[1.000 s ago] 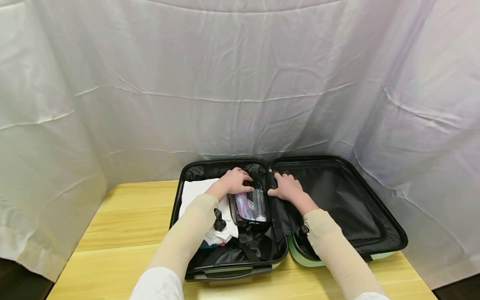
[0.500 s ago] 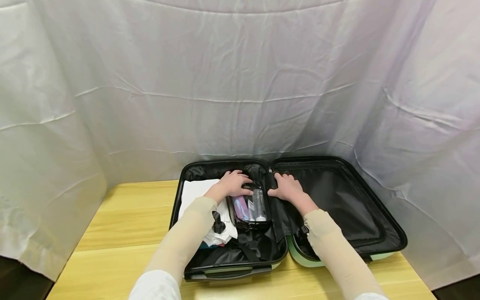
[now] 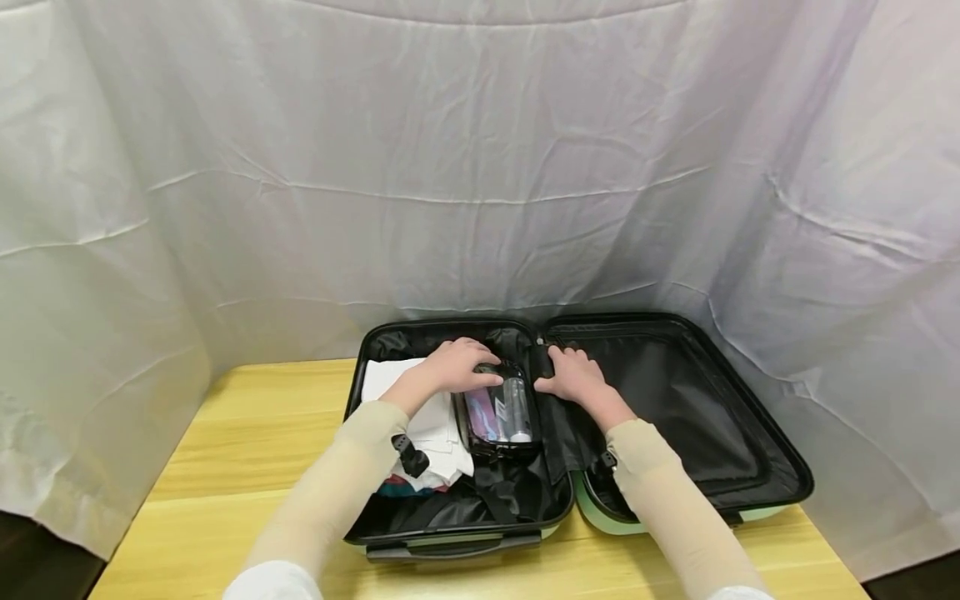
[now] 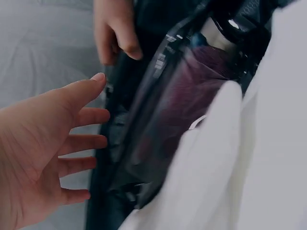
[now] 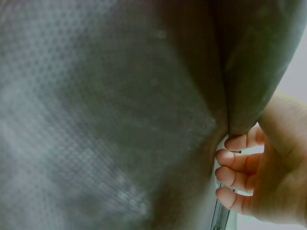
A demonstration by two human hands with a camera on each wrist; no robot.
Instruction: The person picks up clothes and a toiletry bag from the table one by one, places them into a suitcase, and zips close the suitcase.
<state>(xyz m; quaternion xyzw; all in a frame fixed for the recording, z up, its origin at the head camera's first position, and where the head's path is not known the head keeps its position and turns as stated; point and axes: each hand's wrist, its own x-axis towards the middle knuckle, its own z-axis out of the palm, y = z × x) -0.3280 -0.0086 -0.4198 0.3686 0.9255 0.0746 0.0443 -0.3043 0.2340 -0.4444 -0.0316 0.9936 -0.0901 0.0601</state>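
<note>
In the head view my left hand [image 3: 457, 367] reaches over the far end of a clear, black-edged toiletry pouch [image 3: 491, 448] inside the suitcase [image 3: 450, 550]. A purple packet [image 3: 482, 415] and a clear bottle [image 3: 517, 408] show through it. The left wrist view has my left hand [image 4: 43, 148] with fingers spread beside the pouch [image 4: 163, 115], holding nothing. My right hand [image 3: 576, 377] rests on the dark lining at the hinge. In the right wrist view the right hand's [image 5: 268, 177] fingers bend loosely at the edge of dark dotted fabric [image 5: 110, 115]; its thumb is hidden.
Folded white cloth [image 3: 435, 425] lies left of the pouch, with teal and red cloth [image 3: 405, 487] beneath. The suitcase's other half [image 3: 675, 392] lies open on the right. A wooden table [image 3: 247, 458] bears it, and a pale curtain [image 3: 450, 167] hangs behind.
My left forearm has swung to the left and the left hand has shifted slightly left, uncovering more of the pouch. The right hand has stayed in place.
</note>
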